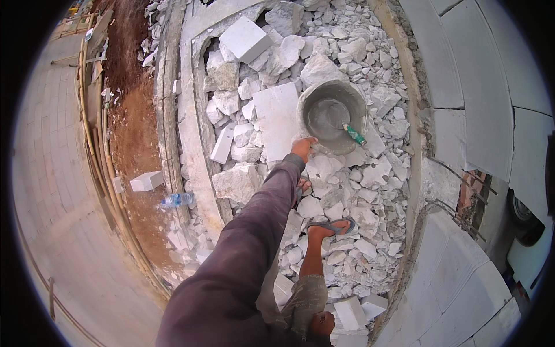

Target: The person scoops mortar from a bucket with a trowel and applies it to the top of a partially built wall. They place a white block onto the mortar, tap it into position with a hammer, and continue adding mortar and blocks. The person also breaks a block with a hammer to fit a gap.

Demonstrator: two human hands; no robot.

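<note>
My left hand point(303, 149), at the end of a dark sleeve, is closed on the near rim of a round bucket point(303, 115). Wet grey mortar point(325, 122) lies inside the bucket. A tool with a green handle point(354, 134) leans in the mortar, its grip over the right side of the rim; its lower part is sunk from sight. The bucket sits on broken white rubble, beside a flat white slab point(276, 115). My right hand point(322, 324) hangs low by my shorts with its fingers curled; whatever it holds, if anything, is hidden.
My sandalled feet point(332, 227) stand on loose rubble point(370, 191). White blocks point(245, 39) lie around. To the left are a concrete edge, a plastic bottle point(178, 200) and bamboo poles point(107, 173). At right, a block wall point(480, 75) has bare rebar point(462, 179) sticking out.
</note>
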